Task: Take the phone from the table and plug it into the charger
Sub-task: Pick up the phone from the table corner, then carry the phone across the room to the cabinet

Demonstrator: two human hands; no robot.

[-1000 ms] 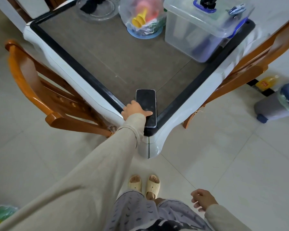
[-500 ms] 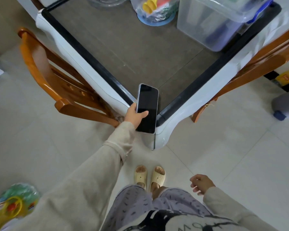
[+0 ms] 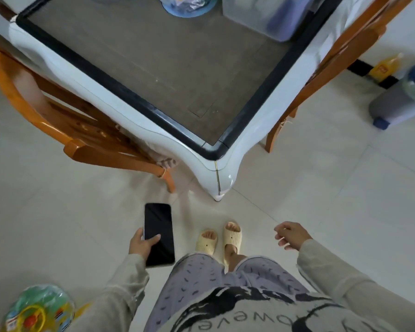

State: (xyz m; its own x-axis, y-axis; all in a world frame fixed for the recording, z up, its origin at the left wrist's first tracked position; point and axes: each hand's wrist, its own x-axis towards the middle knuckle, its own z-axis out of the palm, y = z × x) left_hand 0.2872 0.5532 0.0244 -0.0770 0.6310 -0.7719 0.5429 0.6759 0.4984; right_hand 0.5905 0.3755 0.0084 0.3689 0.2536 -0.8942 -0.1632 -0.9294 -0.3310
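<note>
- Lying at the bottom left corner of the view, a round toy [image 3: 37, 307] in clear wrap shows green, yellow and red parts; a small label on it is too blurred to read.
- An orange wooden chair [image 3: 58, 116] stands pushed in along the left edge of the table [image 3: 177, 68].
- The left hand [image 3: 140, 244] grips the phone [image 3: 159, 234] from its left edge, thumb laid across the dark screen and the other fingers wrapped behind it.
- The phone is upright in that hand, screen up and blank, held over the floor tiles well clear of the table's near corner; no brand mark shows on it.
- The table has a brown top framed by a black rim and a glossy white apron; its near corner points at the person's feet.
- Cream slippers [image 3: 218, 240] sit on the feet, just right of the phone.
- The shirt front carries black print, upside down from this view; the letters seem to read "owever", the rest cut off.
- The right hand [image 3: 291, 236] hangs empty, fingers loosely spread and slightly curled.
- At the table's far edge stand a blue-based bag [image 3: 189, 6] and a clear storage box [image 3: 273, 15].
- A second wooden chair [image 3: 333, 68] stands at the table's right edge.
- A yellow bottle [image 3: 385, 67] by the wall has an orange label, unreadable.
- A grey bin [image 3: 403, 101] with a blue lid stands at the far right.
</note>
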